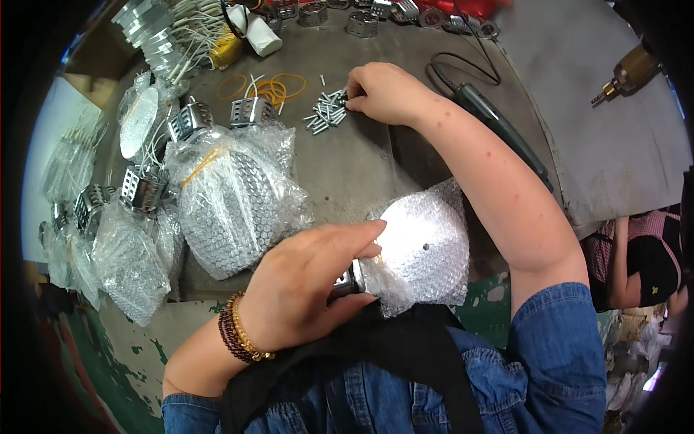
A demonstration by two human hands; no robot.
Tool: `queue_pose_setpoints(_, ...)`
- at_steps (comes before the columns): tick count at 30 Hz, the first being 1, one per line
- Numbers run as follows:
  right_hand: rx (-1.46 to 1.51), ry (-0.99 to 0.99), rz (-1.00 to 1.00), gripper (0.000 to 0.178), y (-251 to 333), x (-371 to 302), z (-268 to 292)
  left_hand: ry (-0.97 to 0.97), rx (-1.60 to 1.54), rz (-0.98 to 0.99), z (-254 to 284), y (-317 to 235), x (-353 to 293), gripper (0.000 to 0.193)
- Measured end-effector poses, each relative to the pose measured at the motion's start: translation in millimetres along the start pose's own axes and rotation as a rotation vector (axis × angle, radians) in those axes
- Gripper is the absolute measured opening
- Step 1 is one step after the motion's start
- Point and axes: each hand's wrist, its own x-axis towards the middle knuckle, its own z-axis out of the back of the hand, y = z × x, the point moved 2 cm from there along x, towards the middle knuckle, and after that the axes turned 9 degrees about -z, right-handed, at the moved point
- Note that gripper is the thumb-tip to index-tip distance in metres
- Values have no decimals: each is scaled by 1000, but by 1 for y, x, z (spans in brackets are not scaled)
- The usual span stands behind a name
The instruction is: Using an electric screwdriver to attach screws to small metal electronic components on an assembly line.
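My left hand [300, 278] grips the perforated metal holder [345, 283] of a round, silvery disc-shaped part [423, 249] in bubble wrap, close to my body. The disc has a small dark hole near its middle, and the hand covers most of the holder. Farther off, my right hand [383, 92] pinches at the right edge of a small pile of silver screws [325, 112], its thumb and forefinger around a screw partly hidden by the fingertips. Left of the disc lies a bigger bubble-wrapped part [235, 202] with a yellow rubber band and a perforated metal holder [253, 112].
More wrapped parts [134, 257] crowd the left. Yellow rubber bands [275, 90] lie behind them. A dark cylindrical tool [499, 130] with a cord rests right of my forearm; a power driver [629, 76] is at far right. Metal rings [361, 24] line the back. Another person [643, 260] is at right.
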Motion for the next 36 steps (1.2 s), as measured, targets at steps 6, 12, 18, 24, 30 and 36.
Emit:
queue_pose_setpoints(6,731,-129,226,23,25,-81,28,-124,46,-16,-11,9,-10,76)
queue_pose_setpoints(12,579,-21,371,16,44,-201,12,-150,58,-7,-21,10,-6,70)
queue_pose_setpoints(18,315,-182,350,20,48,-210,-8,-198,28,75,-25,9,-13,71)
queue_pose_setpoints(24,412,-223,314,23,57,-209,-22,-195,79,75,-25,8,-10,67)
queue_pose_setpoints(30,541,-307,300,24,53,-218,-27,-162,150,-60,-23,10,-8,44)
queue_pose_setpoints(36,449,-342,333,21,47,-222,-10,-137,160,-45,-21,5,-3,30)
